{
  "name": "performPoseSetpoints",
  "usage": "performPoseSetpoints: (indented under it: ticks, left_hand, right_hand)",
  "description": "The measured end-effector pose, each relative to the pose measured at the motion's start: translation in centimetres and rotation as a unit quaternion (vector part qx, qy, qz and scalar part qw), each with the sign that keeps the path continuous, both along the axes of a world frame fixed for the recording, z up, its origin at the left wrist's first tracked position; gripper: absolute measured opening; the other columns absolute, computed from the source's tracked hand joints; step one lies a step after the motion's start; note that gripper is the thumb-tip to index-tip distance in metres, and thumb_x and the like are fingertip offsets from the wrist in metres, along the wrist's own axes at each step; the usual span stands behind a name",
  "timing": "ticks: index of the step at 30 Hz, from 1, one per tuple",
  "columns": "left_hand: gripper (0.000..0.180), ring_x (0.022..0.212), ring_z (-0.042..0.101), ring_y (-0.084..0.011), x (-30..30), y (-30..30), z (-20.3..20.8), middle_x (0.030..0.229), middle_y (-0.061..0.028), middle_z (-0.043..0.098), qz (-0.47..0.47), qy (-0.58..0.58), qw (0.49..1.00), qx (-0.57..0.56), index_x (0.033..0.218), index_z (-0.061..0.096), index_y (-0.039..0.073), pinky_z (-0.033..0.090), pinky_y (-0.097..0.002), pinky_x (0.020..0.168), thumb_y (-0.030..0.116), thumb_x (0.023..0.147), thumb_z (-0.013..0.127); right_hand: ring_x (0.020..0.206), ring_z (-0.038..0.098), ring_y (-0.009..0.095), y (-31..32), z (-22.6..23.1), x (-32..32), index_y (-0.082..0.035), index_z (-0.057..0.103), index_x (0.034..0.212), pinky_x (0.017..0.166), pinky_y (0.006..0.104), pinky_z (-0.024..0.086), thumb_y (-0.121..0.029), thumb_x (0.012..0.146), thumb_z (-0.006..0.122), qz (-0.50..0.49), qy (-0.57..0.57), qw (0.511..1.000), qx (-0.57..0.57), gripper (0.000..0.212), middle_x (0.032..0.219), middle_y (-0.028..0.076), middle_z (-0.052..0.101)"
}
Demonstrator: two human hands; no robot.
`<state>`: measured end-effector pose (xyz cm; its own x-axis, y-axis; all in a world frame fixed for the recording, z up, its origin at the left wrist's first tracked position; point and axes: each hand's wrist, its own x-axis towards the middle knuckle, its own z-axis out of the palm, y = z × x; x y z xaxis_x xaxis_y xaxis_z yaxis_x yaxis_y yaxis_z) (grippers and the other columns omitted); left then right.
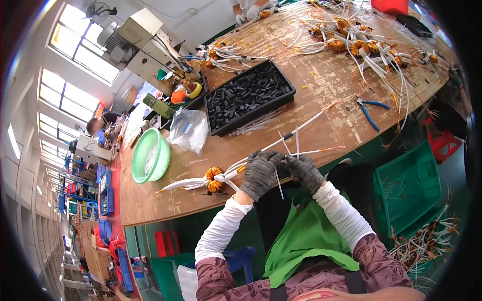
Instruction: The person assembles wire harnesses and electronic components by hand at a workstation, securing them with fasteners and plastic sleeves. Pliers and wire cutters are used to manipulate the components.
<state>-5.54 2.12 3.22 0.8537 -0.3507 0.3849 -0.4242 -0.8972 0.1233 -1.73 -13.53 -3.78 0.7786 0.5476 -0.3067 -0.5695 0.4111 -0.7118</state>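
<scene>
A coil wound with copper-orange wire lies near the table's front edge, white-sleeved wires running out both sides. My left hand, in a grey glove, is closed round the wires to the right of the coil. Beside it my right hand, gloved alike, pinches at a thin white cable tie; its fingertips partly hide the grip. Another thin white strip hangs below the fingers. Beyond my hands, one long white wire carries a black sleeve and ends in bare copper.
Behind my hands stands a black tray of small black sleeves. A green bowl and a plastic bag are to its left. Blue-handled cutters lie right, with heaped coils beyond. A green crate stands below right. Another person's gloved hands work at the far edge.
</scene>
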Motion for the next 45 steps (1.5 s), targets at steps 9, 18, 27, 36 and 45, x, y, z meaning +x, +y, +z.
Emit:
performPoseSetpoints:
  ticks: [9,18,27,36,45]
  left_hand:
    - [0.024,0.085,0.056,-0.0328,1.6,-0.5,1.5,0.087,-0.0140,0.061,0.011,0.027,0.991,-0.129,0.095,0.063,0.006,0.043,-0.0416,0.075,0.008,0.071,0.061]
    - [0.020,0.077,0.057,-0.0317,0.8,-3.5,1.7,0.079,-0.0142,0.061,-0.011,0.130,0.970,-0.203,0.088,0.064,0.002,0.045,-0.0397,0.071,0.013,0.071,0.066]
    - [0.013,0.060,0.058,-0.0211,0.4,-2.8,0.1,0.070,-0.0095,0.061,0.035,0.262,0.814,-0.518,0.079,0.063,0.001,0.045,-0.0314,0.057,0.012,0.082,0.059]
    - [0.019,0.064,0.059,-0.0262,6.5,-0.9,-0.1,0.068,-0.0143,0.061,0.044,0.061,0.967,-0.244,0.081,0.065,0.003,0.044,-0.0359,0.059,0.020,0.084,0.058]
    - [0.025,0.060,0.057,-0.0129,9.2,-1.1,-0.2,0.070,-0.0087,0.065,0.043,0.369,0.900,-0.229,0.088,0.066,-0.003,0.046,-0.0268,0.059,0.020,0.085,0.056]
  right_hand:
    - [0.043,0.040,0.005,-2.8,-0.8,-1.1,-0.007,0.057,0.093,0.039,0.0194,0.032,-0.031,0.090,0.051,0.042,-0.023,0.999,-0.008,0.026,0.063,-0.002,0.052]
    - [0.044,0.040,0.005,-2.6,0.3,-2.9,-0.007,0.058,0.089,0.040,0.0184,0.031,-0.030,0.091,0.050,-0.075,-0.036,0.996,-0.009,0.024,0.062,-0.003,0.050]
    - [0.053,0.040,0.004,-0.9,0.7,-4.3,-0.003,0.057,0.089,0.048,0.0206,0.034,-0.025,0.092,0.049,-0.185,-0.204,0.960,-0.053,0.023,0.063,-0.003,0.048]
    - [0.043,0.039,0.004,-3.0,-2.2,-4.7,-0.006,0.055,0.108,0.039,0.0183,0.031,-0.021,0.092,0.046,-0.104,0.015,0.994,-0.023,0.024,0.065,0.001,0.055]
    - [0.039,0.040,0.006,-1.1,-1.1,-2.9,-0.006,0.056,0.096,0.034,0.0197,0.029,-0.022,0.090,0.051,-0.029,0.114,0.992,0.051,0.018,0.062,0.004,0.057]
